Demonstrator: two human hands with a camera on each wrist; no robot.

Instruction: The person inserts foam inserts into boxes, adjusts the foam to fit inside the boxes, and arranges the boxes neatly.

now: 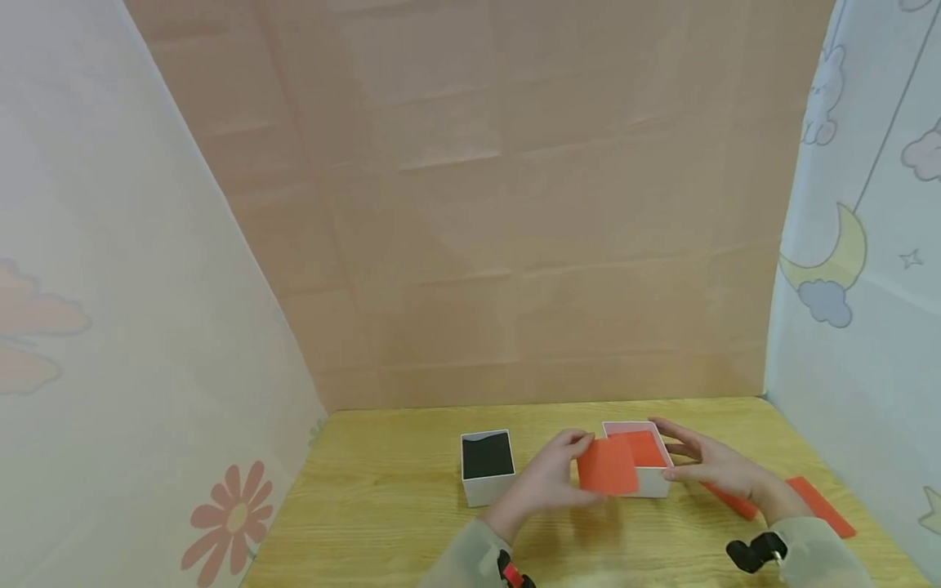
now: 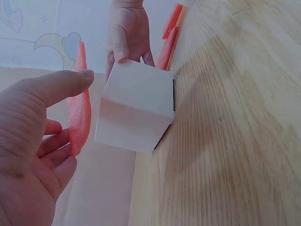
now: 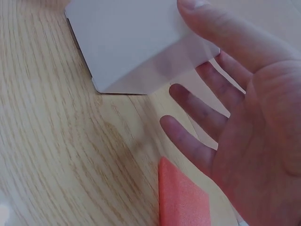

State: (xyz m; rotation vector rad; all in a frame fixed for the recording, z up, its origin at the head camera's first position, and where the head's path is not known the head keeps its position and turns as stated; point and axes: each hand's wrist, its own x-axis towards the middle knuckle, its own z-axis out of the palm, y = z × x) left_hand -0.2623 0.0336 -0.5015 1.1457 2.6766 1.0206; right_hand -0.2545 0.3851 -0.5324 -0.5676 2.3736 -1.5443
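My left hand [image 1: 546, 480] pinches a square red foam pad [image 1: 604, 467] between thumb and fingers, in front of a white open box [image 1: 651, 483]. Edge-on in the left wrist view, the foam pad [image 2: 80, 108] looks thin and slightly bowed, apart from the box. Another red foam piece [image 1: 647, 447] shows inside the box. On the box's right side, my right hand [image 1: 724, 469] holds it, thumb at the near corner and index finger at the far one. The other right fingers are spread beside the box wall in the right wrist view.
Left of my left hand stands a second white box [image 1: 488, 492] with a black inside or filling [image 1: 488, 454]. Red foam pieces [image 1: 822, 506] lie on the wooden table [image 1: 367, 506] under and beyond my right forearm. Cloth walls [image 1: 867, 392] enclose the table.
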